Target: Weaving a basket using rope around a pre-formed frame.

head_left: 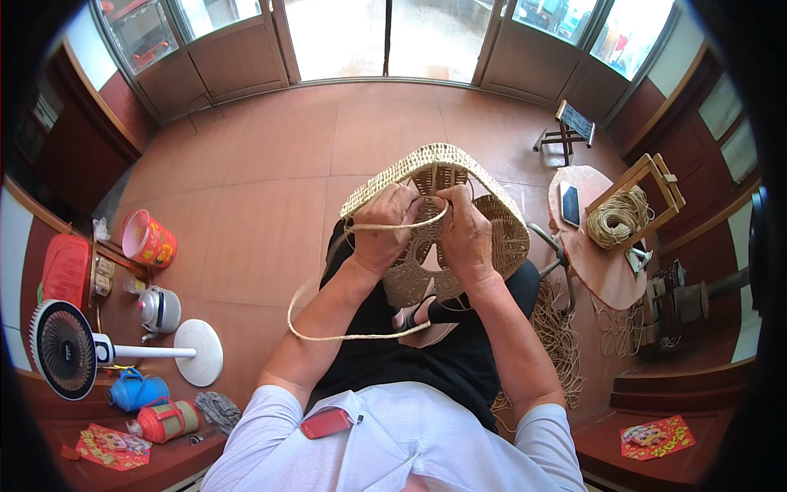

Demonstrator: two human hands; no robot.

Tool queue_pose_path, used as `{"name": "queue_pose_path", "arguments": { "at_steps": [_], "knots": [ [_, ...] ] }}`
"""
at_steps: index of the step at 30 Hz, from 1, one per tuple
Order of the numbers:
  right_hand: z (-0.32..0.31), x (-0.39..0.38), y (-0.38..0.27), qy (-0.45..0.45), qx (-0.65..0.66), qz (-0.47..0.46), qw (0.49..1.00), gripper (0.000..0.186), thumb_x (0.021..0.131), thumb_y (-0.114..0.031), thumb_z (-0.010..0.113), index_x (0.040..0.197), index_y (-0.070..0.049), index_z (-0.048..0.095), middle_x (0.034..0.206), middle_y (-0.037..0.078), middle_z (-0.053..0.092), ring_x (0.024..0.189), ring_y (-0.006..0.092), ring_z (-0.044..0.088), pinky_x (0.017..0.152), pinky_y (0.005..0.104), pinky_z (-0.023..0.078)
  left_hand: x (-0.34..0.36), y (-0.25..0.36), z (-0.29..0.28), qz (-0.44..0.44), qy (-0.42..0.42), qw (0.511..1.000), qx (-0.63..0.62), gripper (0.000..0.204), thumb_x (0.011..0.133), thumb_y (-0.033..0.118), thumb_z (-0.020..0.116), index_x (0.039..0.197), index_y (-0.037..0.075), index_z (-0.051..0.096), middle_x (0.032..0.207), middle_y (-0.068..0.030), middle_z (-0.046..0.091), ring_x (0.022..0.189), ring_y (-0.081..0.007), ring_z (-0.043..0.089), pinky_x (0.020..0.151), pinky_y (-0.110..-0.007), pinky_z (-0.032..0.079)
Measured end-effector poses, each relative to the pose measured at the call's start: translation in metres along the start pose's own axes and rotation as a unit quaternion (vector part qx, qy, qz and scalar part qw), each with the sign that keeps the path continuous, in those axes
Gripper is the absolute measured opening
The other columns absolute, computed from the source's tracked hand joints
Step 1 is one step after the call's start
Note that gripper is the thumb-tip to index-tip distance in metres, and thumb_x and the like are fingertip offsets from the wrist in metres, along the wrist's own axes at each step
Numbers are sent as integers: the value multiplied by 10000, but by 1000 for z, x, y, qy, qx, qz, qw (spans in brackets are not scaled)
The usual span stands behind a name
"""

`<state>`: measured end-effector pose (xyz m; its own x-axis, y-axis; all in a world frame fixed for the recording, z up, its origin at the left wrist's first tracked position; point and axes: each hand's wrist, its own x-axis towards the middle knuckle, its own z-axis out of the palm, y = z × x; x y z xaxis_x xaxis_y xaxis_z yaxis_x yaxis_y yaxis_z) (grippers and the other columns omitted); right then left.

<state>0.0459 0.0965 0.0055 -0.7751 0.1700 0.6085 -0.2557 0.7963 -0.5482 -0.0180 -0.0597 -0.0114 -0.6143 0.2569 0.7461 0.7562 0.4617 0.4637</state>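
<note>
Head view: hands (pixel 422 225) tilt basket (pixel 443 221) opening toward person.

Both hands grip a woven basket (pixel 459 221) on the lap. Fan (pixel 64 350) and kettle (pixel 158 309) lie left of the grip; cord coil (pixel 616 216) on round table (pixel 602 271) right.

Tiled reddish floor (pixel 270 164). At the left, a white standing fan (pixel 65 348) lies near a metal kettle (pixel 160 309), a pink bucket (pixel 149 239), a blue jug (pixel 135 390) and a red flask (pixel 166 420). At the right, a small round table (pixel 602 262) bears a dark phone (pixel 570 203) and a coil of cord (pixel 616 217). A folding stool (pixel 568 129) stands beyond it. Glazed doors (pixel 385 37) close off the far side.
</note>
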Motion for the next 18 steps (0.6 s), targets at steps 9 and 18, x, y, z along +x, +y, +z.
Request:
{"name": "queue_pose_path", "arguments": {
  "at_steps": [9,18],
  "knots": [
    [-16,36,-6,25,-206,-148,967,57,997,-155,719,1030,-156,673,933,9,739,973,221,719,877,426,494,4,2,16,-46,-3,999,16,133,1020,184,756,989,57,733,876,-149,732,787,-368,737,690,-473,573],
    [-2,53,2,23,-194,-177,965,123,936,-128,718,976,-138,602,827,14,705,814,222,767,738,396,583,3,15,20,-94,-2,996,0,138,1037,182,721,1016,45,724,902,-167,744,826,-383,743,739,-493,580]
  ]
}}
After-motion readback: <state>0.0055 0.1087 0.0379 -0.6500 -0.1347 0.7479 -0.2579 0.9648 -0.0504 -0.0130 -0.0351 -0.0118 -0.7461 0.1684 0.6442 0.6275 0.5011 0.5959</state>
